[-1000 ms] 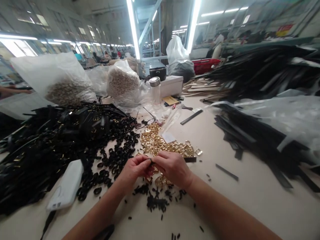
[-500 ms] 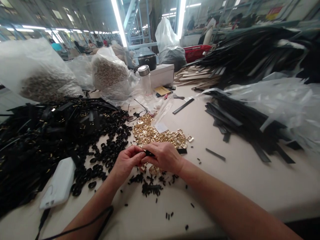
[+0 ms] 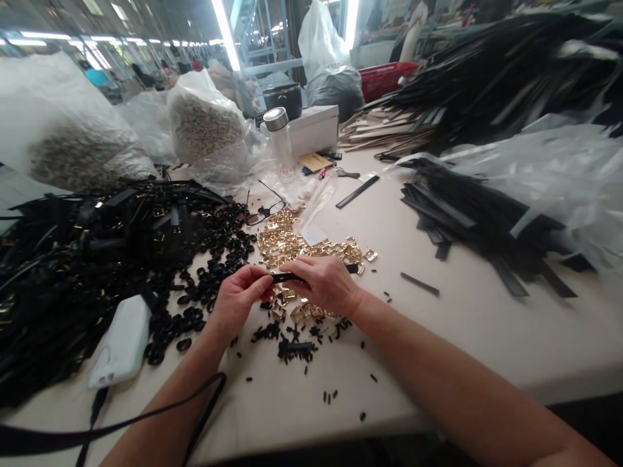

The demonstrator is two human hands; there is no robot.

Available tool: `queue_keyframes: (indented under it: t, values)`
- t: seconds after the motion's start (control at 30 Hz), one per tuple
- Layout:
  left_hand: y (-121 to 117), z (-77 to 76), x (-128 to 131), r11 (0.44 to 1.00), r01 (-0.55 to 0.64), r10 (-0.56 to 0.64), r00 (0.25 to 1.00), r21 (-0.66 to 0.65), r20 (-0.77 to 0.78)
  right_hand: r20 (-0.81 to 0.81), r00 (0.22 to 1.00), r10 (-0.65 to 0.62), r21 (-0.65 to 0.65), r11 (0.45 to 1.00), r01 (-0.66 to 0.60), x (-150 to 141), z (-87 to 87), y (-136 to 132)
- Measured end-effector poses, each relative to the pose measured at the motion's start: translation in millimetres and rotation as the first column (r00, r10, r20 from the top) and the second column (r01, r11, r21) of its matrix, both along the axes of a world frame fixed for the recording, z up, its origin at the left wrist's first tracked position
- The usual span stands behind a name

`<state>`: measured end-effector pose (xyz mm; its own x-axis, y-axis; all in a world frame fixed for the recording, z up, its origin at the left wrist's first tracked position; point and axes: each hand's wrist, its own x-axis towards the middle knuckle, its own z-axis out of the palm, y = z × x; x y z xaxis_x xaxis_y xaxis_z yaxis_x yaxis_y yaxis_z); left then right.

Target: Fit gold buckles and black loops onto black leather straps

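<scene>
A narrow black strap (image 3: 287, 277) stretches between my two hands, just above the table. My left hand (image 3: 241, 292) pinches its left end between thumb and fingers. Closed around the strap farther right is my right hand (image 3: 324, 282), and the strap's other end sticks out past its knuckles. Beneath and behind the hands lie gold metal buckles (image 3: 282, 240) in a loose pile. Small black loops (image 3: 233, 243) spread beside my left hand. Tiny black pieces (image 3: 296, 347) are scattered on the table on the near side of the hands.
Finished-looking black straps with gold buckles (image 3: 121, 227) heap up on the left, behind a white power bank (image 3: 121, 340) with a cable. Flat black strips (image 3: 467, 220) lie at right under clear plastic. Farther back are eyeglasses (image 3: 265, 214), a glass bottle (image 3: 281, 139) and filled plastic bags (image 3: 204, 120).
The hands have drawn slightly apart, so more of the strap shows between them. The whole view has shifted a little, with the scene sitting higher in the picture.
</scene>
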<state>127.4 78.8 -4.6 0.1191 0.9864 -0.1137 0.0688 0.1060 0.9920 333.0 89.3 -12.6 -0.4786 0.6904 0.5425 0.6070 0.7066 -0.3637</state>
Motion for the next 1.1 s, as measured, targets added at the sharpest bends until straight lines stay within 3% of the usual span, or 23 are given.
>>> queue_keyframes:
  t: [0.2,0.4,0.53,0.63,0.73,0.87,0.97,1.1]
  values:
    - [2,-1.4,-4,1.0,0.006,-0.005,0.999,-0.03,0.039,0.032,0.999,-0.004,0.116,0.993,0.0,1,0.7,0]
    - [-1,-1.4,3,0.998,0.003,0.001,0.998,-0.061,0.063,0.119,0.993,-0.023,0.07,0.997,0.015,-1,6.6,-3]
    - [2,5.6,-3,0.999,0.041,-0.042,0.998,-0.018,-0.051,0.081,0.997,-0.019,0.035,0.999,0.017,-2,5.9,-2]
    - [9,13.0,-22,0.996,0.058,-0.039,0.97,0.073,-0.24,0.063,0.995,-0.074,0.029,0.997,0.072,4,3.7,3]
    - [15,21.4,-51,0.977,0.025,0.075,0.889,0.213,-0.451,0.045,0.987,-0.155,0.033,0.988,0.154,11,1.5,10]
    - [20,35.8,-82,0.96,0.086,0.139,0.683,0.268,-0.717,0.017,0.982,-0.189,0.028,0.982,0.188,16,-1.3,16]
    - [20,44.9,-87,0.953,0.178,0.107,0.561,0.246,-0.821,0.02,0.982,-0.189,0.025,0.982,0.188,16,-3.7,17]
    - [19,48.3,-76,0.92,0.315,0.043,0.514,0.234,-0.857,0.008,0.983,-0.184,0.007,0.983,0.184,16,-5.7,17]
